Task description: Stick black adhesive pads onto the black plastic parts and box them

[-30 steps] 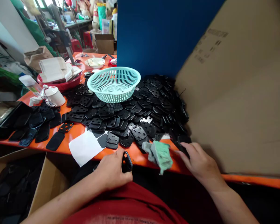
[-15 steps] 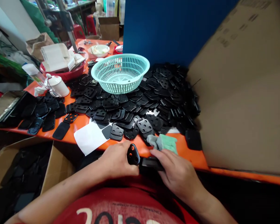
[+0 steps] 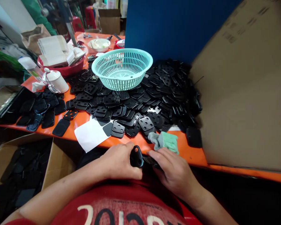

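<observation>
Along the near edge of the tabletop (image 3: 189, 155), in the head view, the left hand (image 3: 121, 163) has its grip pinching a black plate (image 3: 137, 157); the right hand (image 3: 174, 172) pinches a dark piece (image 3: 150, 160), mostly hidden, just beside it. Bare room shows between green cloth (image 3: 167, 141) and cardboard (image 3: 245, 109).

1. I take the person (image 3: 131, 200) as clock centre, the table (image 3: 189, 156) ahead.
2. 12 o'clock: basket (image 3: 121, 83), resting on the plate heap (image 3: 135, 103).
3. 1 o'clock: cloth (image 3: 168, 142), near table edge.
4. 2 o'clock: cardboard panel (image 3: 243, 100), beside the heap.
5. 9 o'clock: carton (image 3: 59, 159), below table level, parts (image 3: 23, 168) inside.
</observation>
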{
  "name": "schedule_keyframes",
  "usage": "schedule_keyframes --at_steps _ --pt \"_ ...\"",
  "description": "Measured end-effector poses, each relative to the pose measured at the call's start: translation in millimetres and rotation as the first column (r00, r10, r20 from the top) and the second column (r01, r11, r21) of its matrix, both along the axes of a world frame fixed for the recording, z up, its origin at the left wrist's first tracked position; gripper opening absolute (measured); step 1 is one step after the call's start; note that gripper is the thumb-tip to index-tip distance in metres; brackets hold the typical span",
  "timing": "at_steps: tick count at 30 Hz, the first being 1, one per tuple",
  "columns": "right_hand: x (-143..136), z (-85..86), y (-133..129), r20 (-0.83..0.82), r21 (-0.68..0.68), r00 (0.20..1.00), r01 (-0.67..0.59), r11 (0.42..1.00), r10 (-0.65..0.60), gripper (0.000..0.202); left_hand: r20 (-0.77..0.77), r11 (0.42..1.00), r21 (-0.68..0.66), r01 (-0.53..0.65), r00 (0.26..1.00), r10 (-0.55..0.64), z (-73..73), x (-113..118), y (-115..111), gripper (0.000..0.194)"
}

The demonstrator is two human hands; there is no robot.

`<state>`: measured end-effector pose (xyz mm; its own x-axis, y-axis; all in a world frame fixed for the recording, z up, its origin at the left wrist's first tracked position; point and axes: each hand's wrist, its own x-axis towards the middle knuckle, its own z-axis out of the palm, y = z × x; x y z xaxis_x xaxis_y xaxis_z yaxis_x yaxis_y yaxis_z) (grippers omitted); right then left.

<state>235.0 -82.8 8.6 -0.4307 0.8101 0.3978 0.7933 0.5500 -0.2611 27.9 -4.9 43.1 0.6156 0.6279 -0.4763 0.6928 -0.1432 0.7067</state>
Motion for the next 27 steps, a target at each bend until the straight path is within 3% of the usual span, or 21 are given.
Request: schedule_keyframes --at_steps 12,17,21,24,27 --pt "-4 1.6 -1 0.026 0.001 1.0 0.0 1.0 -0.001 0.026 -0.043 0.994 0.031 0.103 0.994 -0.101 16.8 1 -3 0.032" --pt "0 -8.7 2 0.092 -0.066 0.988 0.128 0.99 -0.122 0.026 0.051 0.944 -0.013 0.329 0.943 -0.328 32.5 3 -10 0.043" --pt "23 -3.1 6 -0.074 -0.094 0.923 0.37 0.924 -0.377 0.021 -0.131 0.977 0.121 0.174 0.979 -0.158 22.5 4 -5 0.044" --pt "54 -3.0 11 0.048 -0.135 0.8 0.598 0.79 -0.598 0.034 -0.153 0.98 0.195 0.047 0.988 -0.017 2.3 -2 4 0.058" --pt "86 -19.9 15 0.218 -0.179 0.723 0.69 0.702 -0.655 0.045 0.0 0.985 0.095 -0.143 0.99 0.144 -15.3 -13 14 0.069"
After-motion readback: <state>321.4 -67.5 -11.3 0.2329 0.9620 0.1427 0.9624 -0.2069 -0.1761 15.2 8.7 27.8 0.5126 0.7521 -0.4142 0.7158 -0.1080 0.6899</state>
